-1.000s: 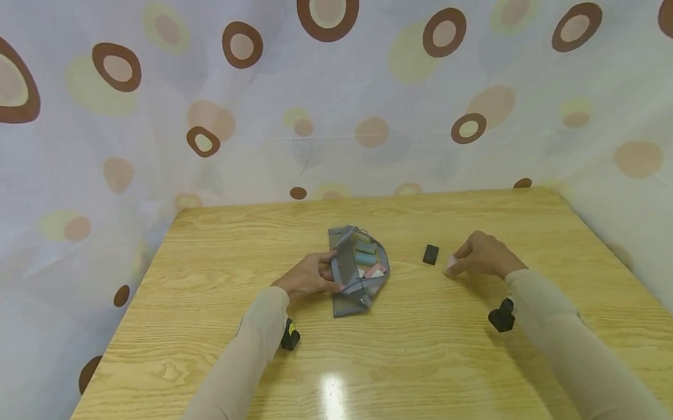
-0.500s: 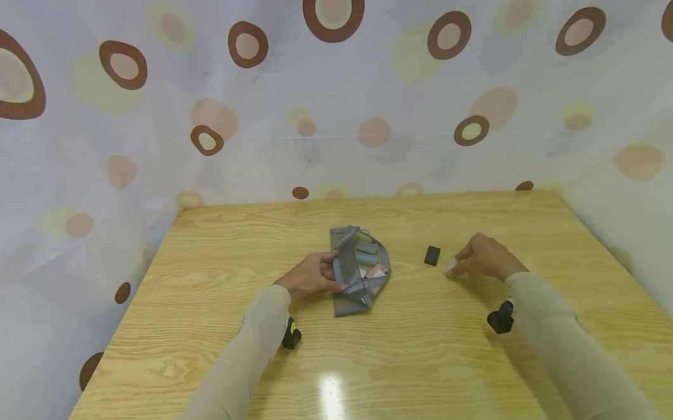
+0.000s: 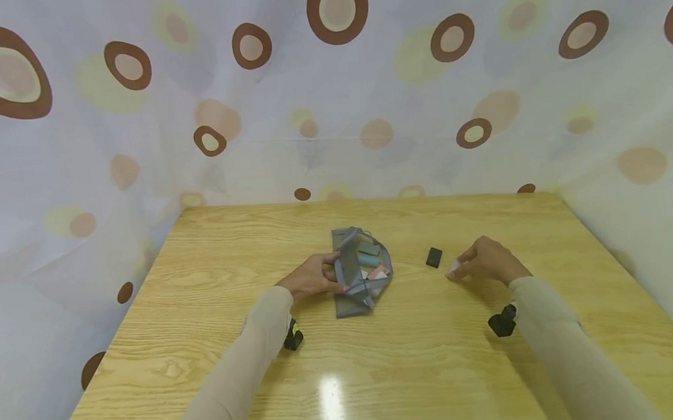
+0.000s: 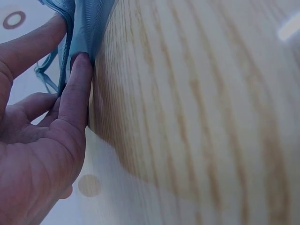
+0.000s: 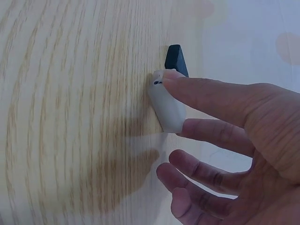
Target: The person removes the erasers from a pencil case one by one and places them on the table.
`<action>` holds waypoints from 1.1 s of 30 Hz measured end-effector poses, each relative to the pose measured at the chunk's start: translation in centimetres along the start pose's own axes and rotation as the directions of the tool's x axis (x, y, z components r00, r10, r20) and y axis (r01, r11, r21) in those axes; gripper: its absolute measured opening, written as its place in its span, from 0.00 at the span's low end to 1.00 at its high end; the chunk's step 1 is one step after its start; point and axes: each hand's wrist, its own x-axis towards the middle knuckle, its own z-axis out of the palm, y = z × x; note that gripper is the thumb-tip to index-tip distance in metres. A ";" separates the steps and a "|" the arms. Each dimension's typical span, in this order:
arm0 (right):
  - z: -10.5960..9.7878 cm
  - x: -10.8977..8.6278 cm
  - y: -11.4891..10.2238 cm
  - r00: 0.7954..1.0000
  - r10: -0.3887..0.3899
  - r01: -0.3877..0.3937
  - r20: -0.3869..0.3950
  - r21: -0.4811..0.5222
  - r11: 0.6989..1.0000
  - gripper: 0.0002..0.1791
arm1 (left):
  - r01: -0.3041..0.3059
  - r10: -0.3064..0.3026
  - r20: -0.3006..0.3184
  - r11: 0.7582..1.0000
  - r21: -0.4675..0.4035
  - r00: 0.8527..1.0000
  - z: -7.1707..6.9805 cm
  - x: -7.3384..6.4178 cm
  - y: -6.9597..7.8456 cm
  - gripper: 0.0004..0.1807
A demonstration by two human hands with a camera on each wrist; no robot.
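My left hand [image 3: 316,275] holds the near-left edge of a grey-blue mesh zip pouch [image 3: 348,269], keeping its mouth spread. Inside the pouch lie several small blocks, among them a light-blue one [image 3: 367,260] and a pink one [image 3: 378,272]. In the left wrist view, the thumb and fingers grip the zipped edge [image 4: 70,28]. To the right, my right hand [image 3: 490,262] pinches a small white eraser [image 5: 167,107] between thumb and index finger, close over the table. The other fingers are loosely bent below it.
A small black block [image 3: 433,257] lies on the wooden table [image 3: 379,372] between the pouch and my right hand. A patterned curtain [image 3: 376,94] stands behind and at both sides. Each wrist carries a black camera [image 3: 503,321].
The head view has shifted slightly. Both hands keep their places, the left on the pouch and the right on the white eraser.
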 end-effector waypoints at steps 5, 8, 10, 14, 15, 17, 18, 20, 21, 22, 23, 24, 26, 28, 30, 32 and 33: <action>0.1 -0.1 0.3 1.000 -0.009 0.009 -0.008 0.000 1.000 0.25 | -0.009 0.009 0.000 1.000 0.007 1.000 0.1 0.2 -0.1 0.52; 0.0 -0.1 0.0 1.000 -0.004 0.004 -0.007 -0.008 1.000 0.27 | -0.007 0.007 0.000 1.000 0.006 1.000 0.1 0.2 -0.1 0.51; -0.1 -0.1 -0.2 1.000 0.006 -0.006 -0.002 -0.019 1.000 0.30 | -0.006 0.006 0.004 1.000 0.002 1.000 0.0 0.2 0.0 0.51; -0.5 -0.1 -0.7 1.000 0.012 -0.011 0.022 -0.043 0.999 0.34 | -0.006 0.006 0.010 1.000 -0.006 1.000 0.0 0.1 0.0 0.51; -0.6 0.0 -0.8 1.000 0.010 -0.008 0.027 -0.054 0.999 0.36 | -0.007 0.007 0.009 1.000 -0.004 1.000 0.0 0.1 0.0 0.51; -0.8 0.1 -1.0 0.999 0.002 0.000 0.035 -0.060 0.998 0.38 | -0.006 0.006 0.008 1.000 -0.001 1.000 -0.1 0.1 0.0 0.51; -1.0 0.2 -1.2 0.999 0.001 0.001 0.033 -0.065 0.998 0.39 | -0.006 0.006 0.007 1.000 0.002 1.000 -0.1 0.1 0.0 0.51; -1.2 0.4 -1.4 1.000 -0.007 0.009 0.020 -0.067 0.998 0.39 | -0.007 0.007 0.007 1.000 0.007 1.000 -0.1 0.1 0.0 0.51; -1.3 0.5 -1.6 1.000 -0.010 0.011 0.010 -0.067 0.998 0.38 | -0.007 0.007 0.007 1.000 0.009 1.000 -0.1 0.1 0.0 0.51; -1.4 0.5 -1.8 1.000 -0.016 0.016 0.000 -0.064 0.998 0.37 | -0.007 0.007 0.009 1.000 0.008 1.000 -0.1 0.1 0.1 0.51; -1.5 0.6 -2.0 1.000 -0.021 0.020 -0.013 -0.064 0.998 0.36 | -0.006 0.006 0.009 1.000 0.006 1.000 -0.1 0.1 0.1 0.51; -1.5 0.8 -2.3 0.999 -0.027 0.026 -0.026 -0.063 0.998 0.35 | -0.008 0.008 0.009 1.000 0.006 1.000 -0.1 0.1 0.1 0.51; -1.4 1.0 -3.0 0.998 -0.040 0.038 -0.051 -0.050 0.998 0.33 | -0.005 0.005 0.006 1.000 0.007 1.000 -0.1 0.1 0.2 0.51; -1.2 1.2 -3.7 0.995 -0.062 0.059 -0.077 -0.044 0.997 0.32 | -0.002 0.001 0.002 1.000 0.010 1.000 -0.1 0.0 0.1 0.51; -1.0 1.4 -4.4 0.991 -0.084 0.081 -0.103 -0.032 0.996 0.32 | 0.003 -0.003 -0.001 1.000 0.013 1.000 0.0 0.0 0.1 0.51; -0.8 1.5 -5.2 0.986 -0.103 0.101 -0.128 -0.024 0.995 0.32 | 0.004 -0.004 -0.001 1.000 0.016 1.000 0.0 0.0 0.0 0.51; -0.6 1.6 -5.5 0.984 -0.111 0.110 -0.138 -0.018 0.994 0.32 | 0.003 -0.003 -0.003 1.000 0.017 1.000 0.1 0.1 0.0 0.51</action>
